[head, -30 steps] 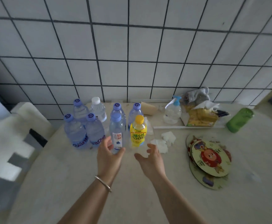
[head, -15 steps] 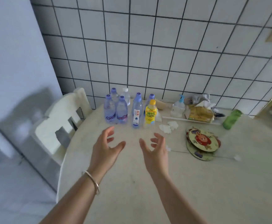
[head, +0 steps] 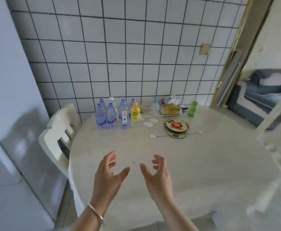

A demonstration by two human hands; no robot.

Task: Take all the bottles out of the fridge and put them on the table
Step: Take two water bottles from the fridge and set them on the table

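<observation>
**Count on my table**

Bottles at the far left of the table (head: 178, 164): 7 total, all upright in a tight cluster.
- 6 clear water bottles: 5 w/ blue caps, e.g. the near-left one (head: 100, 117), and 1 w/ a white cap (head: 111, 101) at the far side.
- 1 yellow drink bottle (head: 135, 112), orange cap, on the right of the cluster.

Other stuff, far right of the bottles:
- 1 pump bottle (head: 154, 105)
- 1 green bottle (head: 192, 109)
- 1 tissue pack (head: 170, 108)
- 2 round cartoon mats (head: 176, 126), stacked; can't tell if more sit underneath.
- A few crumpled tissues (head: 150, 122), approx 3.

White chairs: 1 on the left (head: 59, 130).

My hands: 2, left (head: 108, 177) and right (head: 158, 175), both empty; 1 bracelet (head: 95, 212) on my left wrist.
</observation>
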